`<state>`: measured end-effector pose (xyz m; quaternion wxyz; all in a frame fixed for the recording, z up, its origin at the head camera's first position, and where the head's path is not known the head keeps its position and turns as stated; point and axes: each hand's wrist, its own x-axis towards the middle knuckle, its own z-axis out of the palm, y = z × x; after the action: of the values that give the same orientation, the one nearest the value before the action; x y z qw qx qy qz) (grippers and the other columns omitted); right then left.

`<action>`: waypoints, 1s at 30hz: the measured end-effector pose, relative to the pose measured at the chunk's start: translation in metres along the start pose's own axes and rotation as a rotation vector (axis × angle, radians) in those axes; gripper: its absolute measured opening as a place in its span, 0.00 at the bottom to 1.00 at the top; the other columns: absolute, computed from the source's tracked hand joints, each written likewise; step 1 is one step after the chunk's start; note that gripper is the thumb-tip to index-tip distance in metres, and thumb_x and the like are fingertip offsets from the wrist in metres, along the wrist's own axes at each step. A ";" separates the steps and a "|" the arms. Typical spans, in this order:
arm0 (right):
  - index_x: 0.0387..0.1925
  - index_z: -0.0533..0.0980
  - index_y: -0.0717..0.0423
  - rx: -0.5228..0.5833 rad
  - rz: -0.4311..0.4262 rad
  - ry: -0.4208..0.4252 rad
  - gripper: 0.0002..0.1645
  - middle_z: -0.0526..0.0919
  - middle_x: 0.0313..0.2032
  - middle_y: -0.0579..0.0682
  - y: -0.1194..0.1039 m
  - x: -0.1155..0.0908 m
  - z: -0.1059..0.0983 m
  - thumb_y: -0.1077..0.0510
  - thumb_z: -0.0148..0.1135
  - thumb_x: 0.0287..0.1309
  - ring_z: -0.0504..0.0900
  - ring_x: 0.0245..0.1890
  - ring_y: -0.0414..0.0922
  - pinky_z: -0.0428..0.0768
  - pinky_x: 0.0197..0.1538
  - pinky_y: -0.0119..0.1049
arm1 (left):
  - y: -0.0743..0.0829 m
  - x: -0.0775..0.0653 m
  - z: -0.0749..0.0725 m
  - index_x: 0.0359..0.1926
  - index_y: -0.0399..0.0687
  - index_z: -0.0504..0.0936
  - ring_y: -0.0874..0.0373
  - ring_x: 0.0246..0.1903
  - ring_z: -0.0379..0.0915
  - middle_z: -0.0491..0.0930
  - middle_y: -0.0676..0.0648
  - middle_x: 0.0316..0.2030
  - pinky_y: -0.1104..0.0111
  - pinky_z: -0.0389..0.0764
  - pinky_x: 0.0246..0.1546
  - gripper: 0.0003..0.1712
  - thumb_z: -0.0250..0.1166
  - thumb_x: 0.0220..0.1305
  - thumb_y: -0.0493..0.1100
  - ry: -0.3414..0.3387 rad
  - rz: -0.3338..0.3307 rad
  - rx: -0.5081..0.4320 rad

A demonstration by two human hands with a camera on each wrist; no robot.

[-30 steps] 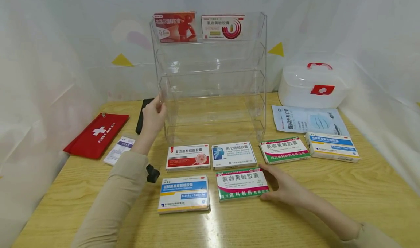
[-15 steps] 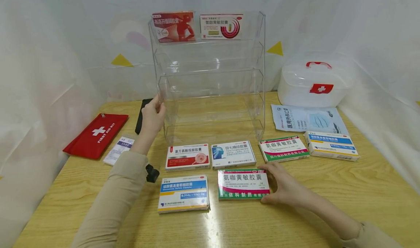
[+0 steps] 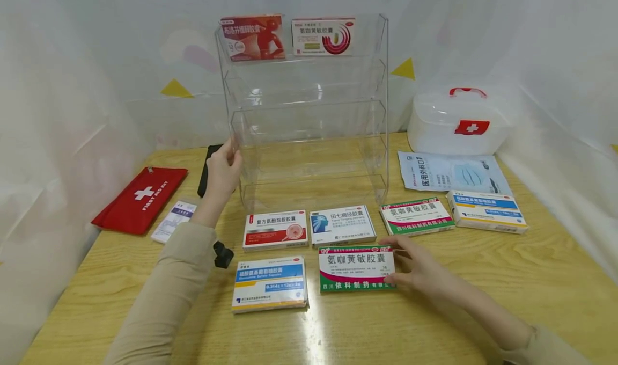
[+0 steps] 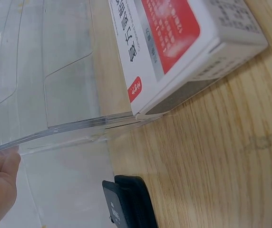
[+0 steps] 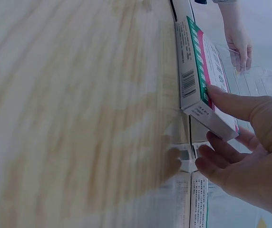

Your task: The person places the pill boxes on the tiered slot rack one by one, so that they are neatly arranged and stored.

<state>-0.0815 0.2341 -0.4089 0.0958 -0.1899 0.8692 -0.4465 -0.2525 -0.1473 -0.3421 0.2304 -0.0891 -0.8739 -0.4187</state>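
Green medicine box (image 3: 354,270) — probably light, stiff, crushable; best held by its ends. Right hand (image 3: 421,268) pinches its right end; left hand (image 3: 223,173) grips the clear rack (image 3: 309,121).

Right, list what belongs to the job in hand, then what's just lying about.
Likely the job:
green-and-white capsule box in the right hand
clear tiered rack the left hand holds
two boxes in its top tier
five other capsule boxes

Apparently lying about:
FIRST AID KIT pouch
white first-aid case
surgical mask packet
black case
purple-striped packet
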 end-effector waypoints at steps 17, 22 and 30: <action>0.56 0.71 0.65 0.255 0.047 0.069 0.25 0.74 0.54 0.64 -0.002 0.003 -0.013 0.60 0.62 0.58 0.79 0.44 0.30 0.80 0.45 0.29 | 0.000 0.000 0.000 0.63 0.42 0.71 0.51 0.24 0.72 0.81 0.33 0.46 0.79 0.65 0.17 0.23 0.50 0.68 0.35 -0.008 -0.020 0.006; 0.54 0.74 0.63 0.243 0.055 0.091 0.22 0.76 0.54 0.61 -0.005 0.004 -0.018 0.58 0.62 0.58 0.79 0.46 0.29 0.79 0.46 0.28 | 0.000 0.000 0.000 0.63 0.41 0.71 0.49 0.25 0.73 0.81 0.32 0.47 0.80 0.64 0.17 0.23 0.50 0.68 0.35 -0.007 -0.024 0.000; 0.53 0.75 0.61 0.235 0.084 0.114 0.22 0.75 0.55 0.61 -0.007 0.004 -0.024 0.56 0.61 0.59 0.80 0.45 0.30 0.78 0.46 0.26 | 0.001 -0.001 -0.001 0.64 0.41 0.69 0.47 0.25 0.74 0.80 0.31 0.47 0.80 0.63 0.16 0.24 0.50 0.68 0.34 -0.016 -0.029 0.002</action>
<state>-0.0919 0.2465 -0.3894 0.0865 -0.1154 0.8220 -0.5509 -0.2513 -0.1471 -0.3412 0.2176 -0.0796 -0.8774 -0.4202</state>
